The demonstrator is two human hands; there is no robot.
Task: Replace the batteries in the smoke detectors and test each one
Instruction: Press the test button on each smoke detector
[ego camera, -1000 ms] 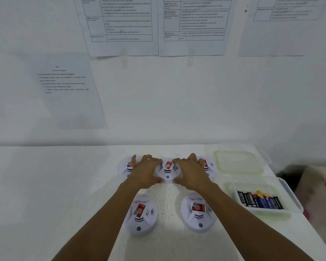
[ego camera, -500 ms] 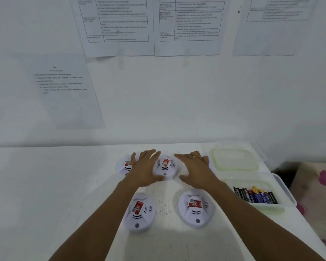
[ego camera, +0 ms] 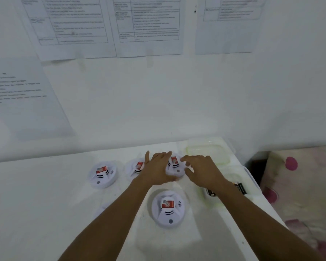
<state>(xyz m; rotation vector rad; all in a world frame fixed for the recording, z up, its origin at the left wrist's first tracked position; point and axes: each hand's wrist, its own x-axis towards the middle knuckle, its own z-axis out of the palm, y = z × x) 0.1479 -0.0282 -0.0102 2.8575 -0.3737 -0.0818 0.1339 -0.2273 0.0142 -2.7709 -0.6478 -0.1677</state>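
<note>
Several white smoke detectors with red labels lie on the white table (ego camera: 36,194). The back-right smoke detector (ego camera: 174,166) sits between my two hands. My left hand (ego camera: 156,171) lies against its left side with fingers straight and thumb at its front edge. My right hand (ego camera: 202,170) is at its right rim with fingers loosely curled; motion blur hides whether it touches. Other detectors lie at back left (ego camera: 102,174), behind my left hand (ego camera: 136,166) and in front (ego camera: 167,209). Batteries (ego camera: 240,187) show in a clear box (ego camera: 249,178) past my right forearm.
The box's clear lid (ego camera: 205,149) lies at the table's back right corner. Printed sheets (ego camera: 73,25) hang on the wall behind. A spotted pillow (ego camera: 299,185) lies beyond the table's right edge. My left forearm covers part of the table's front.
Both hands have left the middle back detector and moved right to the back-right one. My view has shifted, so the detectors appear further right and closer.
</note>
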